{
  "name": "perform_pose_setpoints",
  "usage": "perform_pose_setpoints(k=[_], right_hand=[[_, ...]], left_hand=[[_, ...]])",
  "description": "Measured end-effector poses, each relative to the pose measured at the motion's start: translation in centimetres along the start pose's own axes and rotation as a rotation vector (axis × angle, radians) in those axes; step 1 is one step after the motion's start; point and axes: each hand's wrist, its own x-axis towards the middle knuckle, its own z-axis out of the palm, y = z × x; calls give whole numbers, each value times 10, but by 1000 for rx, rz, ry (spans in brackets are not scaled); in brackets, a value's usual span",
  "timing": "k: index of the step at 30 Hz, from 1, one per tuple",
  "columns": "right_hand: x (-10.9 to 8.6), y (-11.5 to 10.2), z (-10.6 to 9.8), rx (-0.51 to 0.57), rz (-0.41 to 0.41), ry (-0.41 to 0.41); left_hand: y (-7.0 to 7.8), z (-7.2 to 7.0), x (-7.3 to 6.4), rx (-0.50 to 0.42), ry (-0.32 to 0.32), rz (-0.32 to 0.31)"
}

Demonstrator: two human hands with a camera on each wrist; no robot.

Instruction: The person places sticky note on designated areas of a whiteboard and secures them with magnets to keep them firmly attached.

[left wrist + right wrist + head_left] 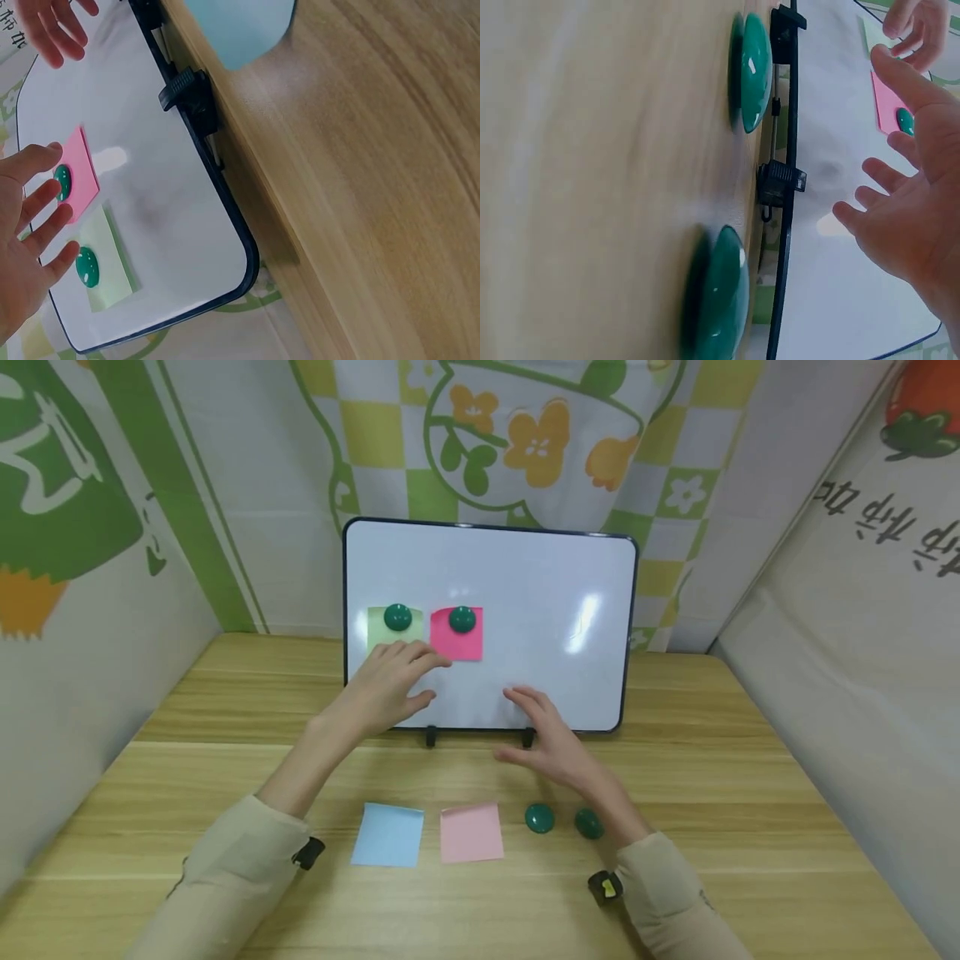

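In the head view, the left hand [390,681] hangs before the whiteboard [540,635], fingers relaxed and thumb apart, partly covering the green note [377,633]; beside that is the bright pink note [470,648], and a magnet [397,617] sits near the top of each. The right hand [552,737] is by the whiteboard's lower edge, fingers loosely bent, thumb apart. On the table [750,793] lie the blue note [387,837], the pale pink note [472,835] and two loose magnets [539,817]. The notes should be light, limp and easily creased, best pinched by an edge; the magnets look hard and slick, best gripped round the rim. In the left wrist view, the left hand's fingers are spread and hold nothing; whether they touch the bright pink note I cannot tell. In the right wrist view, the right hand's fingers are parted and empty, the loose magnets nearby.
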Motion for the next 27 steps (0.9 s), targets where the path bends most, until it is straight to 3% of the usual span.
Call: perform_pose_setpoints(k=[10,19,27], right_hand=[[-15,1,-4,52,27,-30],[-27,-4,-7,91,69,-61],[-40,-3,-2,75,72,-72]], left_hand=[[0,3,-9,-18,-16,-25],[5,-3,-17,-60,-53,-18],[8,-2,-25,-78,-138,-36]])
